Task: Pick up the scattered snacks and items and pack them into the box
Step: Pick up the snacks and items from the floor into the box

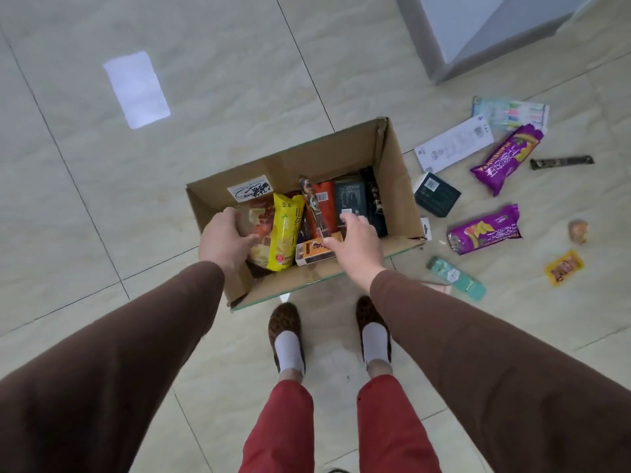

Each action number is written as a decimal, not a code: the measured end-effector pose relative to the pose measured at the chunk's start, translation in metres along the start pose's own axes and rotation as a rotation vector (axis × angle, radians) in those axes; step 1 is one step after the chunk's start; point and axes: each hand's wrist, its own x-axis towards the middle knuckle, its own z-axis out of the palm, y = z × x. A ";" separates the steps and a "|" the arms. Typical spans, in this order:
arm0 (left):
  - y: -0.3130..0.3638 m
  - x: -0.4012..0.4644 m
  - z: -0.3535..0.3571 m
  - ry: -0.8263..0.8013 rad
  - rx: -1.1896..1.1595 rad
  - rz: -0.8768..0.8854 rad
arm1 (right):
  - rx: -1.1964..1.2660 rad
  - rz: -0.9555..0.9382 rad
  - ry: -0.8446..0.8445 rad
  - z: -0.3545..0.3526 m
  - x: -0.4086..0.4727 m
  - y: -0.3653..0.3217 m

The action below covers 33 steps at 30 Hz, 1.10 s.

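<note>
- On the yellow snack bag (285, 232) standing in the box (397, 172) I read "亚军" near the top, with larger green characters running down it that seem to start with "山药"; the rest I cannot make out.
- The upper purple packet (505, 158) on the floor carries Latin lettering upside down to me, roughly "yamsuree", beside large white Chinese characters I cannot read.
- The lower purple packet (485, 230) shows similar large white characters, also unreadable from here.
- The white flat carton (454, 145) has a QR code and fine print, too small to read.
- The white sticker (249, 190) on the box's inner wall bears a black scrawl I cannot read.
</note>
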 end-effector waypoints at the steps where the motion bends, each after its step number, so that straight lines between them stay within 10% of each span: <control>1: 0.002 0.000 -0.002 -0.016 0.032 0.034 | 0.016 0.016 0.006 0.001 -0.004 0.000; 15: 0.168 -0.069 0.053 -0.189 0.316 0.533 | 0.199 0.259 0.261 -0.082 -0.098 0.123; 33: 0.419 -0.198 0.258 -0.280 0.377 0.686 | 0.269 0.432 0.378 -0.243 -0.132 0.420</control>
